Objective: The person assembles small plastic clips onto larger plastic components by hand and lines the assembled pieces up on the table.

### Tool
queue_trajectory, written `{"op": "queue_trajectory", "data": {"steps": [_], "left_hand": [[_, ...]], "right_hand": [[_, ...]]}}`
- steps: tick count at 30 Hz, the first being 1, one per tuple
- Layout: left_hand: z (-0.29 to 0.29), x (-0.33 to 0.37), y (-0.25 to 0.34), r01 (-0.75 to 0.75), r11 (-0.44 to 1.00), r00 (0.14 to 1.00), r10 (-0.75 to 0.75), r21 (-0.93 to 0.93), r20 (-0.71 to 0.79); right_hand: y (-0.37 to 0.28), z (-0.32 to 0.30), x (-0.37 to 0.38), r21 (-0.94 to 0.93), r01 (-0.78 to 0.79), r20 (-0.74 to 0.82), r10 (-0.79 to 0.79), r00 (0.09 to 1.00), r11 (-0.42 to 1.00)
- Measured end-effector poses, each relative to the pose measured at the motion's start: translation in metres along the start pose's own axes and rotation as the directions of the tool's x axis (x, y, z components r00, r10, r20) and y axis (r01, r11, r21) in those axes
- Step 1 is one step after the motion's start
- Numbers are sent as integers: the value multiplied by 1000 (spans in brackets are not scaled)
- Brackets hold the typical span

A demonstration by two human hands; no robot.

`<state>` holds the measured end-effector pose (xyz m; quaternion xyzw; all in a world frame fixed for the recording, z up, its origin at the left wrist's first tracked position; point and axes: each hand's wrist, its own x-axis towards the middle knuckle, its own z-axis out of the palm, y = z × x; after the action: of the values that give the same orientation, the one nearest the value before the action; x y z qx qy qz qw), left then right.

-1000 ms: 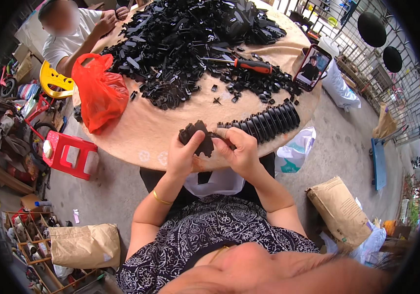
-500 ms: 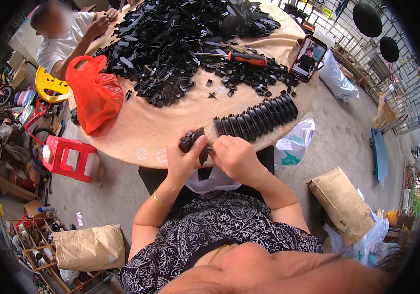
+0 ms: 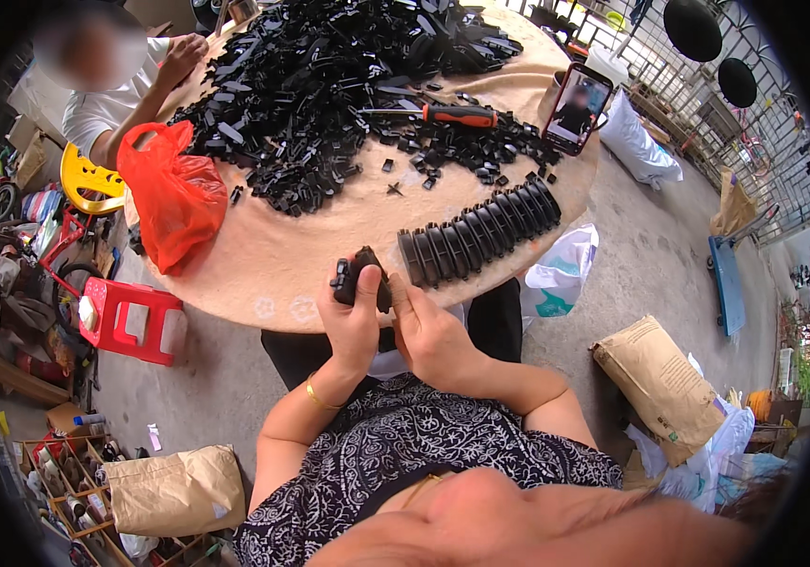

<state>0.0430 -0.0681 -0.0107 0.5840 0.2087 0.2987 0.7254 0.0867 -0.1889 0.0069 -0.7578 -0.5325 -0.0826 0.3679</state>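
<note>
My left hand point(image 3: 352, 326) is closed around a black plastic part point(image 3: 374, 274), held just over the near edge of the round table point(image 3: 306, 250). From the right, my right hand point(image 3: 435, 342) presses its fingers together against the same part; its fingertips are partly hidden there. Right beside my hands, a neat row of similar black parts point(image 3: 480, 234) stands side by side on the tan tablecloth. Beyond lies a big heap of loose black plastic pieces point(image 3: 315, 94), with small bits scattered near it.
A screwdriver point(image 3: 461, 115) with a red and black handle lies on the heap's edge. A phone point(image 3: 577, 109) stands upright at the right. On the left are a red plastic bag point(image 3: 173, 203) and a red stool point(image 3: 131, 319). Another person's hands point(image 3: 183, 57) are at the far left.
My right fingers have gone from a pinch beside the part to lying straighter along its right side. The part has tilted slightly in my left hand. The whole view has shifted a little.
</note>
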Motion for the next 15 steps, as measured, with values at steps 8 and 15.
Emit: {"op": "queue_trajectory", "data": {"steps": [8, 15], "left_hand": [[-13, -26, 17, -443, 844, 810, 234, 301, 537], [-29, -36, -80, -757, 247, 611, -60, 605, 789]], "right_hand": [[41, -42, -10, 42, -43, -349, 55, 935, 998], [140, -76, -21, -264, -432, -602, 202, 772, 862]]}}
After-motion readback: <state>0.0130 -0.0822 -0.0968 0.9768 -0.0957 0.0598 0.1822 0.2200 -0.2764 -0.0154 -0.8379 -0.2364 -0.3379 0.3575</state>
